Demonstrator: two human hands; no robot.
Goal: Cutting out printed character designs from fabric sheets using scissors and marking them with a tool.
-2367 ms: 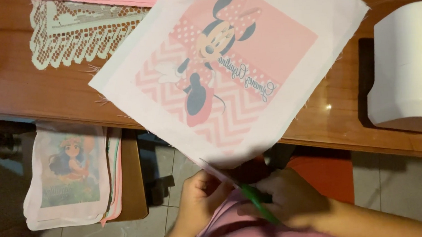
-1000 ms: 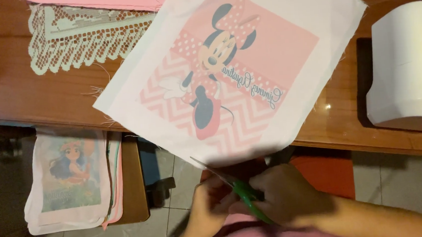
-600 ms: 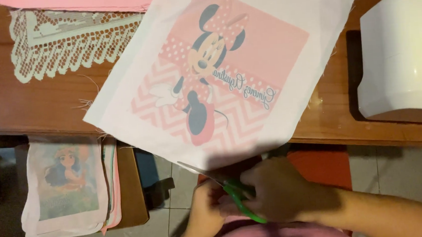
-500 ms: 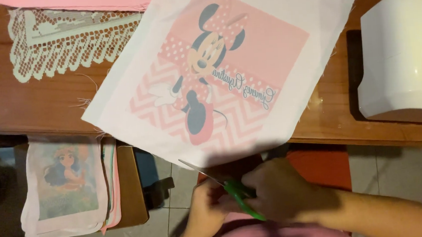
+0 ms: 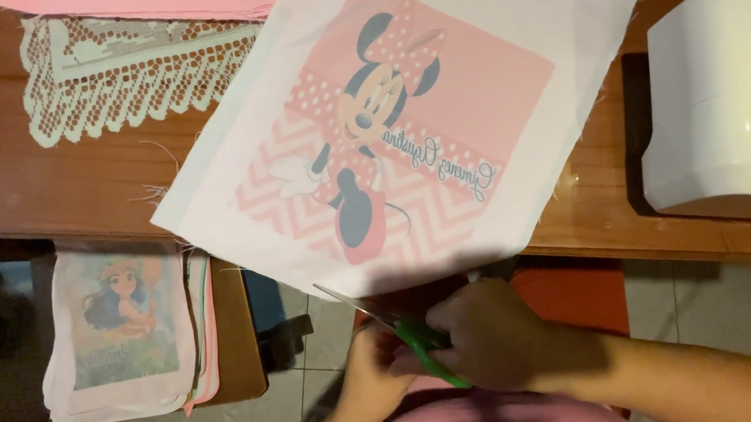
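Scissors (image 5: 401, 328), green-handled and gripped in my right hand (image 5: 490, 335), have crept left along the printed cloth square's (image 5: 405, 130) near edge overhanging the table (image 5: 57, 189), while my left hand (image 5: 374, 374) pinches beneath, so the trim advances.

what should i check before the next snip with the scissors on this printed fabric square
1. Grip on the green-handled scissors: right hand closed around the handles, ok.
2. Blades at the fabric: tips sit at the lower edge of the printed fabric square, ok.
3. Left hand away from the blades: it sits right beside them, partly hidden, cannot tell.
4. Fabric support: most lies flat on the wooden table, the near edge hangs past it, ok.
5. Cut line clear of the pink print: shadow covers that edge, cannot tell.
6. White machine clear of the fabric: apart, ok.
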